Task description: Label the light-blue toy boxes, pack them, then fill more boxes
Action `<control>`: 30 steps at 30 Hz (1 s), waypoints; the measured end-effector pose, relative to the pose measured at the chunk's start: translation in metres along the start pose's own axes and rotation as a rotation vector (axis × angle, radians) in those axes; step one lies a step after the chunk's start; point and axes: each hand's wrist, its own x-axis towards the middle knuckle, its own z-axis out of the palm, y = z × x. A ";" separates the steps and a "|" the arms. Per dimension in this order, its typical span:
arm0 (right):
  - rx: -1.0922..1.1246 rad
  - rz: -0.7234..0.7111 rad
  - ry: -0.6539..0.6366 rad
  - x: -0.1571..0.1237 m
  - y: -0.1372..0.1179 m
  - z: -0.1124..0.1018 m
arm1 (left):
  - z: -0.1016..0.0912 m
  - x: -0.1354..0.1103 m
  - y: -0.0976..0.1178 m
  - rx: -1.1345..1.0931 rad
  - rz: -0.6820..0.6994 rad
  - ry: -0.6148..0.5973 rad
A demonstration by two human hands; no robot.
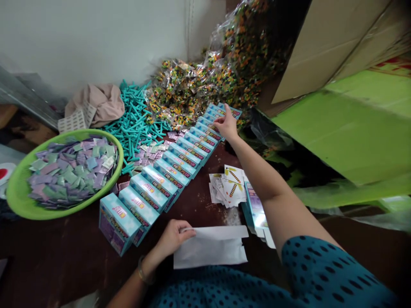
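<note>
Looking plain white and flat, the bag (pixel 210 250) is probably paper

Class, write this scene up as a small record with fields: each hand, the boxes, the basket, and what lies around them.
Left hand: grips a flat white pouch near its upper left corner
Right hand: at the far end of the box row; contact unclear
Boxes: light-blue printed cardboard boxes, in a slanting row on a dark brown tabletop
Basket: light-green plastic basket, heaped with small purple and green packets
Behind: teal sticks; clear plastic bags of multicoloured pieces
Right of row: white printed cards
</note>
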 end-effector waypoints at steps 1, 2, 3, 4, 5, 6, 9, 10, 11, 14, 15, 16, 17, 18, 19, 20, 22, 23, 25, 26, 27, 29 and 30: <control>-0.067 -0.039 0.019 -0.001 -0.003 0.001 | 0.000 0.001 0.002 -0.001 0.007 0.002; -0.146 -0.075 0.042 -0.002 -0.005 0.000 | 0.000 0.002 0.003 -0.002 0.008 0.002; -0.226 -0.098 0.075 -0.003 -0.006 -0.004 | -0.001 0.002 0.003 -0.005 0.003 0.000; -0.297 -0.106 0.117 -0.003 -0.006 -0.009 | -0.001 0.003 0.003 -0.008 -0.006 -0.003; -0.347 -0.099 0.165 -0.002 -0.005 -0.015 | 0.000 0.003 0.002 -0.012 -0.017 -0.004; -0.367 -0.078 0.205 0.000 -0.003 -0.021 | 0.000 0.004 0.001 -0.015 -0.027 -0.006; -0.274 0.060 0.154 0.009 0.007 -0.030 | 0.004 0.007 -0.001 -0.009 -0.033 -0.012; -0.237 0.113 0.103 0.014 0.010 -0.030 | 0.005 0.009 -0.001 0.000 -0.031 -0.014; -0.217 0.155 0.062 0.018 0.012 -0.028 | 0.007 0.011 -0.001 0.009 -0.027 -0.016; -0.256 0.148 0.103 0.023 0.010 -0.027 | 0.011 0.017 0.005 0.030 0.004 0.005; -0.266 0.103 0.155 0.018 0.006 -0.030 | 0.011 0.019 0.009 0.037 0.024 0.021; -0.252 0.049 0.195 0.009 0.000 -0.034 | 0.012 0.020 0.014 0.048 0.050 0.044; -0.207 -0.010 0.200 -0.006 -0.006 -0.040 | 0.011 0.020 0.020 0.063 0.080 0.072; -0.133 -0.079 0.141 -0.028 -0.014 -0.045 | 0.011 0.021 0.027 0.083 0.115 0.101; -0.038 -0.153 0.011 -0.054 -0.021 -0.051 | 0.011 0.022 0.035 0.106 0.154 0.128; 0.072 -0.226 -0.183 -0.084 -0.029 -0.056 | 0.012 0.023 0.042 0.129 0.195 0.153; 0.236 -0.340 -0.656 -0.146 -0.042 -0.065 | 0.012 0.028 0.055 0.154 0.272 0.209; 0.280 -0.344 -0.807 -0.174 -0.046 -0.069 | 0.013 0.031 0.060 0.149 0.292 0.247; 0.337 -0.267 -0.928 -0.213 -0.047 -0.075 | 0.015 0.041 0.066 0.104 0.275 0.332; 0.361 -0.206 -0.920 -0.225 -0.044 -0.077 | 0.017 0.046 0.067 0.062 0.245 0.359; 0.387 -0.150 -0.896 -0.232 -0.039 -0.078 | 0.018 0.051 0.067 0.001 0.211 0.369; 0.422 -0.089 -0.844 -0.236 -0.027 -0.081 | 0.023 0.060 0.066 -0.168 0.160 0.350; 0.419 -0.091 -0.815 -0.236 -0.021 -0.082 | 0.026 0.064 0.066 -0.261 0.145 0.336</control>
